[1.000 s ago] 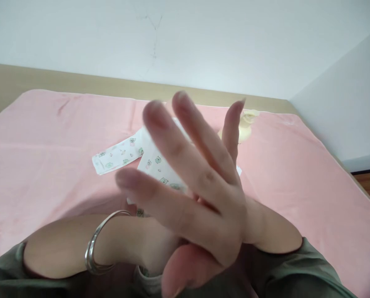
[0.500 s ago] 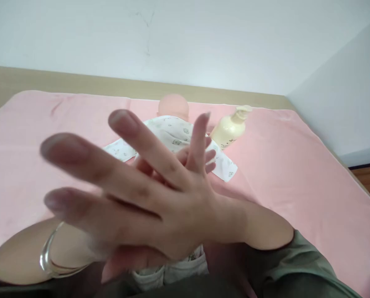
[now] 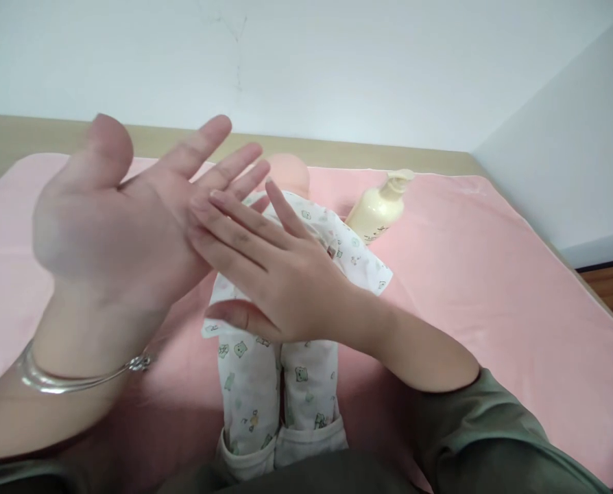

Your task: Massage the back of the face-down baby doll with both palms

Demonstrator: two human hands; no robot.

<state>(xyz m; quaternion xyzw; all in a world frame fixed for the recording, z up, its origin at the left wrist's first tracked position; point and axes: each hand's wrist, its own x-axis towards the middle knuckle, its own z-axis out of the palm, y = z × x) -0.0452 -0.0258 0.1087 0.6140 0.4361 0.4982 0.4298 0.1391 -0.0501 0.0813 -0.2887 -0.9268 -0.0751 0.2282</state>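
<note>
My left hand (image 3: 116,213) is raised palm-up, fingers spread, a silver bangle (image 3: 70,377) on its wrist. My right hand (image 3: 270,274) lies flat with its fingers pressed across the left palm's edge; neither hand holds anything. Beneath them a baby doll (image 3: 286,171) in a white printed suit (image 3: 265,384) lies on its back on the pink blanket (image 3: 491,274), legs toward me; my hands hide most of its torso. A cream pump bottle (image 3: 376,209) lies beside the doll's head, to the right.
A wooden bed frame edge (image 3: 389,154) runs behind the blanket against a white wall (image 3: 337,62). Wooden floor (image 3: 609,291) shows at the far right past the bed's side.
My hands have slid against each other: the left rose from below to the upper left, palm turned up; the right dropped lower and flatter, uncovering the doll's legs and the bottle.
</note>
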